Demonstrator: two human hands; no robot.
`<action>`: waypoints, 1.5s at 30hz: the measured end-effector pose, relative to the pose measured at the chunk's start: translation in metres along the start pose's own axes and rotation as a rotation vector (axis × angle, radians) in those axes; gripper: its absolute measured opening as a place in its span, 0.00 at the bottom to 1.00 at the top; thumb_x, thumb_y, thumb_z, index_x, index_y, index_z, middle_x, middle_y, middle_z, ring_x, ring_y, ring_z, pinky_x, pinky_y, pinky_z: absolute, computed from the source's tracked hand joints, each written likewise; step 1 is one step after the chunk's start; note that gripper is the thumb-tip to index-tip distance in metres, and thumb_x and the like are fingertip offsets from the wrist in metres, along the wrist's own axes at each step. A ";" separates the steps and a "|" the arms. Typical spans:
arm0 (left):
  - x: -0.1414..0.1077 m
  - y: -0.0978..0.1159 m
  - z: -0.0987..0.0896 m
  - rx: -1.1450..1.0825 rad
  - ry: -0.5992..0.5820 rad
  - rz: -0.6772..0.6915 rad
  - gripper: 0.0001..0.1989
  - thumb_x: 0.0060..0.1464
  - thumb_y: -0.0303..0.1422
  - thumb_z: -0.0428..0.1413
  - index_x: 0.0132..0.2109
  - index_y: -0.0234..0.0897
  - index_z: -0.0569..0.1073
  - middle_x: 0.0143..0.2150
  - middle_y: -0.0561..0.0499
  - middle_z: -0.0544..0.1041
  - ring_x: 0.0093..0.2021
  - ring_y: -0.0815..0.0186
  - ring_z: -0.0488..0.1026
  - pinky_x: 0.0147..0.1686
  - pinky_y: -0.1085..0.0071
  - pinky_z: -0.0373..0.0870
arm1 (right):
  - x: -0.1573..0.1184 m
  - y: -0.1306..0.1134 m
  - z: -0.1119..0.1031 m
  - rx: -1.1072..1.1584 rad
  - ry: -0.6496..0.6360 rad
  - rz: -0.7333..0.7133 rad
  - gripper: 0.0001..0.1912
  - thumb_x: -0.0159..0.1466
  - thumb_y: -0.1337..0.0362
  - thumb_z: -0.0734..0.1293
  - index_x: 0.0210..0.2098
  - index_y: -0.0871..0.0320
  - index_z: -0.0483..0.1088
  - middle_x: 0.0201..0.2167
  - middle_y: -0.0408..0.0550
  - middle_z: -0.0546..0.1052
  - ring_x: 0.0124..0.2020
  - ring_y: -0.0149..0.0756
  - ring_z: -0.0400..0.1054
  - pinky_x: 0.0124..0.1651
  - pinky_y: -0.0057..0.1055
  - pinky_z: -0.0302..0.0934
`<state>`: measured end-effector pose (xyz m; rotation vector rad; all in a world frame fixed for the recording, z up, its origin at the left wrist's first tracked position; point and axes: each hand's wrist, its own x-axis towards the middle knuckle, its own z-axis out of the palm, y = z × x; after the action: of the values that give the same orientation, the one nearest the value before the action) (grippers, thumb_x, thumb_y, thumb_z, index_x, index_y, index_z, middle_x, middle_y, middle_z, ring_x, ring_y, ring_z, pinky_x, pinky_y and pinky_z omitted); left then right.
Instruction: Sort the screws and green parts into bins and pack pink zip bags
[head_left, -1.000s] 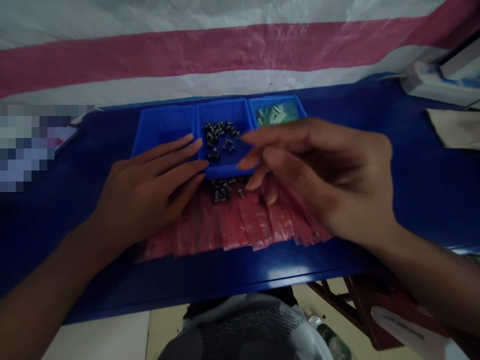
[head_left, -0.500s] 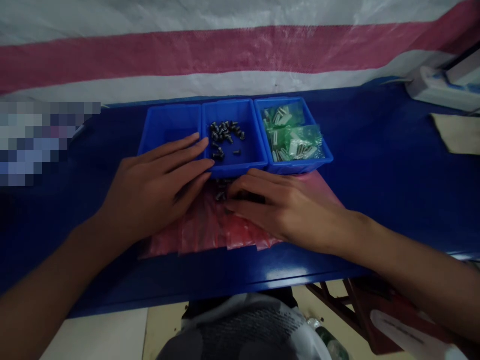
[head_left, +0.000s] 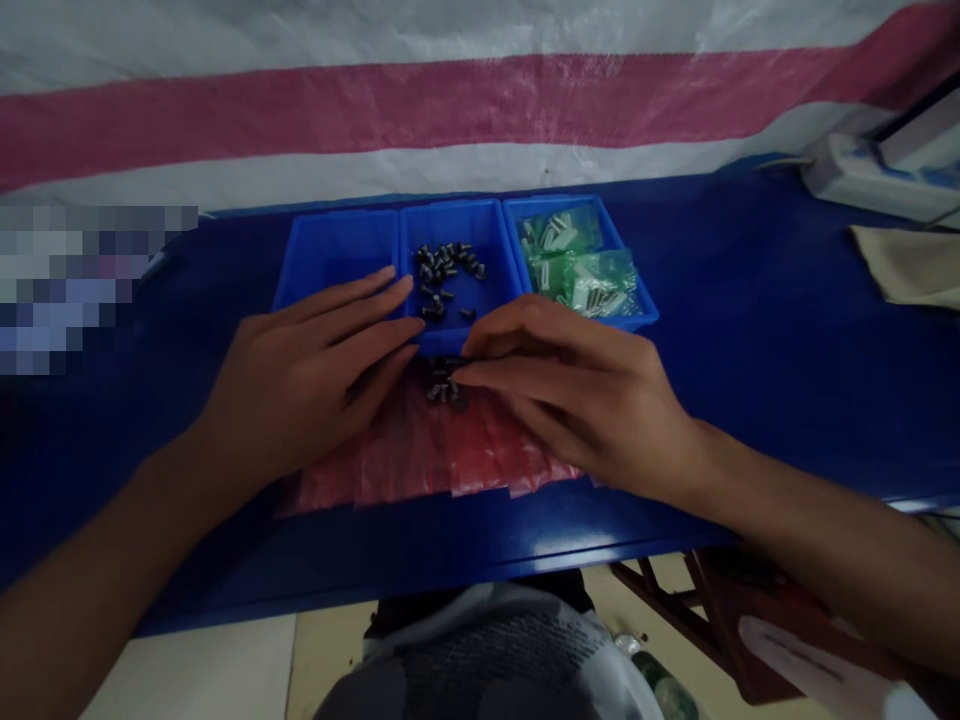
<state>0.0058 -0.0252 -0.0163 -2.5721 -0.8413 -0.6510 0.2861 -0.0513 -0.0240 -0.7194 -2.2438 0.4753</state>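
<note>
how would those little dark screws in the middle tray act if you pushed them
The dark screws look like short metal pieces, so they are probably stiff and fairly heavy for their size. Many lie on their sides, so a push would likely send them rolling in small arcs, though the wall of the blue tray should stop them.

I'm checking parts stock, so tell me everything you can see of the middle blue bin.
The middle blue bin is a shallow, open, rectangular tray of blue plastic, sitting flat on the table between the left bin and the right bin. It holds a loose scatter of dark screws, mostly in its far half. The left hand has fingertips over its near left side, and the right hand reaches over its near right corner. Red bags lie just in front.
</note>
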 end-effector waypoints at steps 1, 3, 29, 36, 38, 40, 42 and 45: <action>0.000 0.000 -0.001 0.002 -0.003 0.002 0.09 0.76 0.34 0.56 0.56 0.38 0.78 0.63 0.44 0.84 0.67 0.57 0.80 0.62 0.59 0.85 | 0.001 -0.002 -0.002 0.039 0.030 -0.003 0.14 0.78 0.71 0.64 0.53 0.53 0.81 0.56 0.51 0.83 0.57 0.39 0.79 0.58 0.42 0.78; 0.001 0.000 -0.001 0.008 -0.016 0.001 0.09 0.77 0.35 0.56 0.56 0.39 0.78 0.64 0.44 0.84 0.67 0.57 0.80 0.61 0.59 0.85 | 0.005 -0.006 -0.005 0.136 0.092 -0.016 0.12 0.77 0.74 0.67 0.51 0.57 0.82 0.56 0.51 0.84 0.56 0.36 0.81 0.59 0.37 0.78; -0.002 -0.001 0.000 0.013 -0.015 0.007 0.10 0.76 0.34 0.56 0.58 0.39 0.77 0.65 0.45 0.83 0.68 0.59 0.78 0.64 0.61 0.84 | 0.017 -0.010 -0.008 0.917 0.144 0.563 0.11 0.72 0.56 0.77 0.40 0.58 0.82 0.30 0.43 0.86 0.23 0.30 0.79 0.21 0.23 0.70; 0.000 -0.001 -0.001 0.013 0.011 0.009 0.10 0.73 0.31 0.59 0.58 0.40 0.78 0.64 0.44 0.83 0.67 0.57 0.80 0.63 0.62 0.84 | 0.006 -0.007 -0.009 -0.048 0.146 0.017 0.11 0.76 0.71 0.68 0.52 0.58 0.82 0.44 0.48 0.88 0.37 0.34 0.83 0.39 0.30 0.78; 0.001 0.000 -0.002 0.005 0.000 -0.001 0.09 0.73 0.31 0.59 0.57 0.40 0.78 0.64 0.44 0.83 0.67 0.58 0.80 0.63 0.61 0.84 | 0.002 -0.003 -0.007 -0.351 -0.063 -0.139 0.09 0.75 0.73 0.69 0.49 0.62 0.82 0.42 0.52 0.87 0.40 0.41 0.82 0.39 0.35 0.77; 0.001 0.000 -0.002 0.000 -0.011 -0.006 0.09 0.73 0.31 0.59 0.57 0.39 0.79 0.64 0.44 0.83 0.67 0.58 0.80 0.64 0.62 0.84 | 0.001 0.001 -0.004 -0.469 -0.233 -0.214 0.08 0.74 0.74 0.70 0.47 0.64 0.82 0.44 0.57 0.86 0.45 0.47 0.80 0.41 0.38 0.77; 0.001 0.000 -0.003 -0.005 -0.018 -0.003 0.10 0.73 0.30 0.59 0.57 0.39 0.79 0.64 0.44 0.83 0.68 0.58 0.79 0.65 0.62 0.83 | 0.001 0.003 -0.001 -0.473 -0.283 -0.248 0.08 0.73 0.75 0.69 0.46 0.65 0.82 0.44 0.58 0.85 0.46 0.48 0.78 0.45 0.41 0.77; 0.000 0.000 -0.003 -0.001 -0.032 0.000 0.10 0.74 0.31 0.57 0.58 0.41 0.79 0.65 0.45 0.83 0.68 0.58 0.79 0.64 0.61 0.84 | 0.003 0.000 0.002 -0.335 -0.197 -0.167 0.11 0.77 0.74 0.65 0.44 0.62 0.81 0.43 0.54 0.83 0.44 0.43 0.77 0.46 0.39 0.76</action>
<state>0.0045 -0.0263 -0.0136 -2.5898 -0.8513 -0.6111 0.2827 -0.0496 -0.0236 -0.6654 -2.5787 0.0900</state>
